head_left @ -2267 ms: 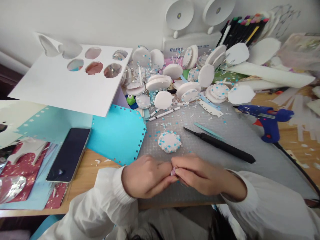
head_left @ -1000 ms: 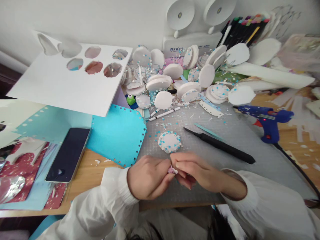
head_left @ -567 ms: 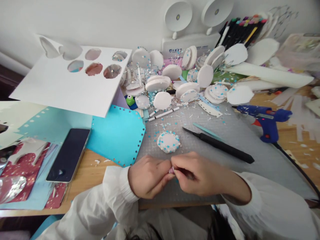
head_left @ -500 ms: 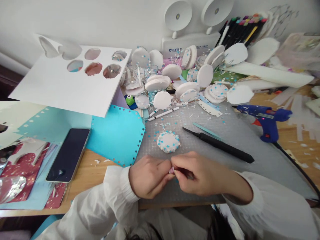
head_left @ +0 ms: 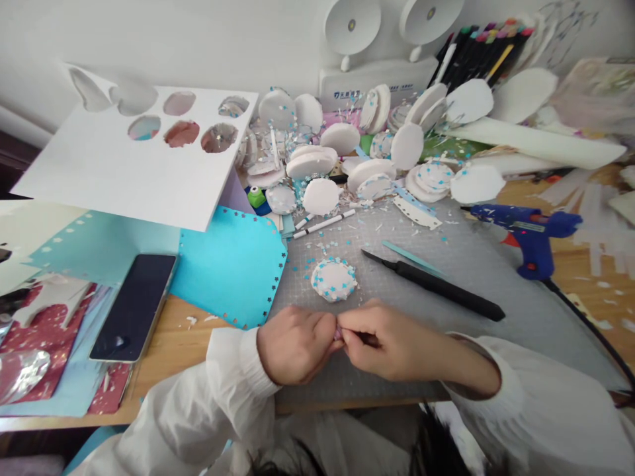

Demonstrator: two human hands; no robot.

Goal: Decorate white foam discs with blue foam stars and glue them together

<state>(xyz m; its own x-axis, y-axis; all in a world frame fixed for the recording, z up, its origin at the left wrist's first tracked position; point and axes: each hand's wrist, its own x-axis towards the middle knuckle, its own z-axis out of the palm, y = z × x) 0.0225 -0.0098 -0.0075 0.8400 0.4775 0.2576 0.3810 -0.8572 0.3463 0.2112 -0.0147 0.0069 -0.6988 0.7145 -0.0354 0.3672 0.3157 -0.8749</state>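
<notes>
Close to the mat's front edge, my left hand (head_left: pixel 297 345) and my right hand (head_left: pixel 380 340) meet, fingers closed. Pinched between their fingertips is a small pinkish-purple piece (head_left: pixel 338 332), mostly covered, so its shape is unclear. Just beyond my fingers a round white paper disc stack (head_left: pixel 334 279) trimmed with blue stars lies on the grey cutting mat (head_left: pixel 391 244). A craft knife (head_left: pixel 436 287) with a black handle lies to the right of it, beside a thin teal paper strip (head_left: pixel 414 258).
A blue glue gun (head_left: pixel 530 235) lies at right, its cord running frontward. White paper discs (head_left: pixel 340 139) crowd the back. At left are a phone (head_left: pixel 133 307), a bright blue sheet (head_left: pixel 228 264) and a white board (head_left: pixel 133 168) with cut-out holes.
Both hands have drawn slightly closer together and shifted a little, fingers still on the small pinkish-purple piece. Things on the table stay in place.
</notes>
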